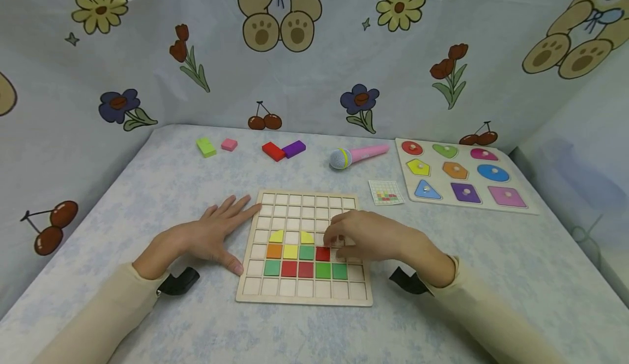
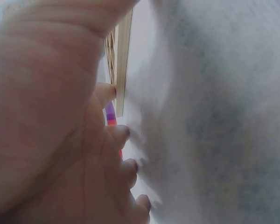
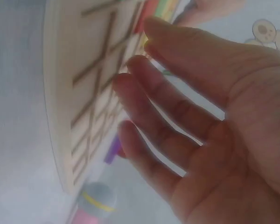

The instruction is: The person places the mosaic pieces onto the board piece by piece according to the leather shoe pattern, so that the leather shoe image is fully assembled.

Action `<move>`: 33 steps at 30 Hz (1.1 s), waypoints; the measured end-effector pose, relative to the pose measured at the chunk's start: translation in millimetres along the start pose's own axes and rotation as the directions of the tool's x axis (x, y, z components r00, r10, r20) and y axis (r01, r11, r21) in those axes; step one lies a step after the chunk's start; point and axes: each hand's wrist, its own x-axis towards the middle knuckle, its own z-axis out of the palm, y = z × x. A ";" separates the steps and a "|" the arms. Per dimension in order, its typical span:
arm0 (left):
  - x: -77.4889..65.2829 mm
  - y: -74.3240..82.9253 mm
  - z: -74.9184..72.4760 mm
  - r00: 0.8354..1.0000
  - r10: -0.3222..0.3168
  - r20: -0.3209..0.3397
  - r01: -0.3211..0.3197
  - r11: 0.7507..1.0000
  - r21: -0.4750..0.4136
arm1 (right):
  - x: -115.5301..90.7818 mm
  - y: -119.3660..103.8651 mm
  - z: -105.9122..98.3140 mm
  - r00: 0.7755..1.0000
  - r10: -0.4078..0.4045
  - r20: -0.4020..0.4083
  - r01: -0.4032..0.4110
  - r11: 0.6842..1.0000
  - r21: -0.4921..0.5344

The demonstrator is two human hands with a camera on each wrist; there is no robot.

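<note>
A wooden grid board [image 1: 304,301] lies flat on the table, with colored tiles in its lower cells. My left hand [image 1: 216,236] spreads along the board's left edge, its thumb and index fingertips touching the frame. Over the board's right side, my right hand [image 1: 375,237] has bent fingers, with fingertips close to a red tile [image 1: 322,254] in its cell. In the right wrist view, no piece shows between the fingers of the right hand [image 3: 191,107]. Green, red, orange and yellow tiles fill nearby cells, including a yellow piece with a cut corner [image 1: 307,237].
A small pattern card [image 1: 386,192] lies right of the board. Behind are a pink microphone [image 1: 358,155], a red block [image 1: 273,151], a purple block [image 1: 294,149], a green block [image 1: 206,147] and a pink block [image 1: 229,144]. A shape puzzle [image 1: 472,203] sits at the back right.
</note>
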 end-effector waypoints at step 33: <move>-1.0 0.8 0.0 1.000 0.008 -0.001 -0.008 1.000 -0.002 | -31.3 101.4 -37.3 0.931 0.345 -0.117 -0.341 0.938 0.059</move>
